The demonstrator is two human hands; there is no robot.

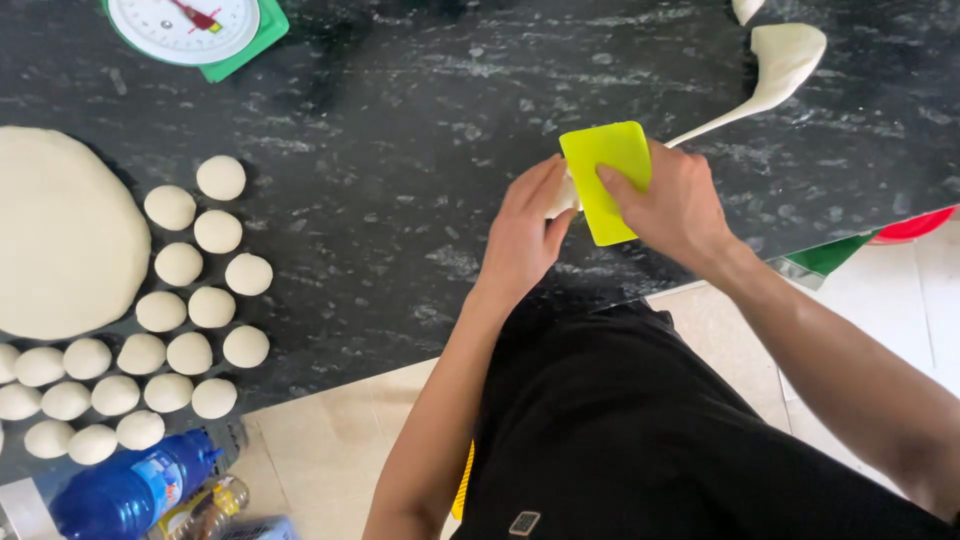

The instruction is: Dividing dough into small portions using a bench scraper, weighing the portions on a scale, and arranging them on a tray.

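Pinching the yellow scraper (pixel 606 180) in our right hand (pixel 672 205), we press it on the dough rope (pixel 770 75) on the dark counter (pixel 400 150), while our left hand (pixel 525 235) cups its near end. It looks soft, stretchy and sticky; we judge it best held low.

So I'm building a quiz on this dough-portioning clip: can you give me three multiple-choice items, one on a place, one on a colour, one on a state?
1. Where do the small dough balls lie?
A. left of the hands
B. right of the hands
C. on the floor

2. What colour is the scraper?
A. red
B. yellow-green
C. white

3. What is the right hand doing?
A. resting empty
B. gripping the scraper
C. holding the bottle

Answers: 1 A, they sit in rows on the dark counter beside the large dough round. 2 B, it is bright against the counter. 3 B, its fingers wrap the scraper while the left hand pinches dough.
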